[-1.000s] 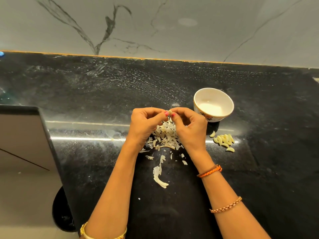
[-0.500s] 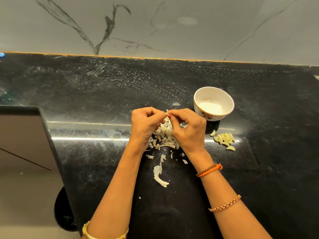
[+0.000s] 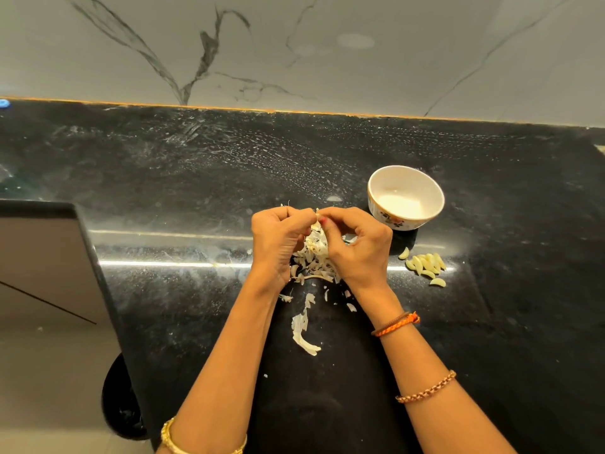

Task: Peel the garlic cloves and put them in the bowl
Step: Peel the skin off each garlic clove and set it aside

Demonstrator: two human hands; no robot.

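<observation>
Black counter (image 3: 170,178) right across the view, speckled and smeared with pale streaks, backed by a grey veined wall (image 3: 327,50) with a thin orange line at the joint. At left, a grey cabinet face (image 3: 42,276) below the counter's edge, and a dark round shape (image 3: 119,398) lower down.

Two forearms up from the bottom, meeting at centre. Left hand (image 3: 280,242) knuckles up, fingers curled in, pinching at a small pale clove (image 3: 317,216) held between both hands. Right hand (image 3: 358,247) opposite, thumb and forefinger clamped on the same clove, red nail (image 3: 323,220) showing right at the pinch. Clove itself mostly hidden by fingertips; cannot tell how much skin is on it.

White bowl (image 3: 406,196) with a floral band, upright, beyond and right of the right hand, close to it but apart. Nothing clearly distinguishable inside but a pale glare.

Heap of papery skins (image 3: 314,257) directly under the hands, scraps trailing toward the near edge, one long curl (image 3: 302,332) lying between the forearms.

Peeled cloves (image 3: 425,265) in a tight yellowish cluster on the counter, right of the right hand, nearer than the bowl, not in it.

Orange thread band (image 3: 397,324) and beaded bracelet (image 3: 425,388) on the right arm; gold bangle (image 3: 170,437) on the left.
</observation>
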